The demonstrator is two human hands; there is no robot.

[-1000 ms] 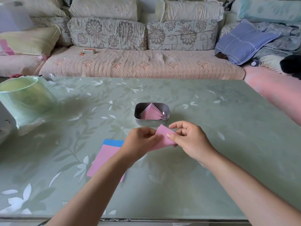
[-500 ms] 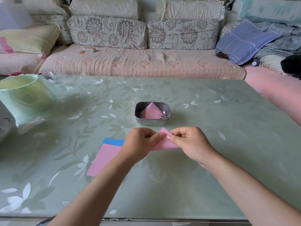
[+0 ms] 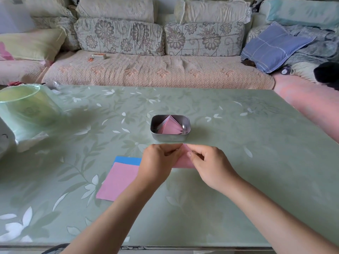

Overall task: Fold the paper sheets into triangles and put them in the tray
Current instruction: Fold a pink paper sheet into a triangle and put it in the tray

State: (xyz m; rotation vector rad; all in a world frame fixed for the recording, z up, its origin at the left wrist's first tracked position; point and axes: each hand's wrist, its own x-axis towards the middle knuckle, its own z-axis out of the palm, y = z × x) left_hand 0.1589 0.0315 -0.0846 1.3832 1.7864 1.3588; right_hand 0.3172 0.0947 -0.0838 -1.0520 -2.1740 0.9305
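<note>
A green tub [image 3: 23, 109] is standing at the counter's [image 3: 256, 171] far left edge. Nearer the middle, a flat pink sheet [image 3: 119, 180] is lying on a blue sheet [image 3: 128, 160], whose far edge is peeking out. The left hand [image 3: 157, 164] is just beside them, its fingers [image 3: 171, 152] pinching narrow on the pink paper [image 3: 183, 162] being folded, low over the counter. The right hand [image 3: 209, 165] is pinching the same paper from the other side, thumb on top. Just beyond the hands, the metal tray [image 3: 170, 137] is holding a stack of pink triangles [image 3: 170, 126].
</note>
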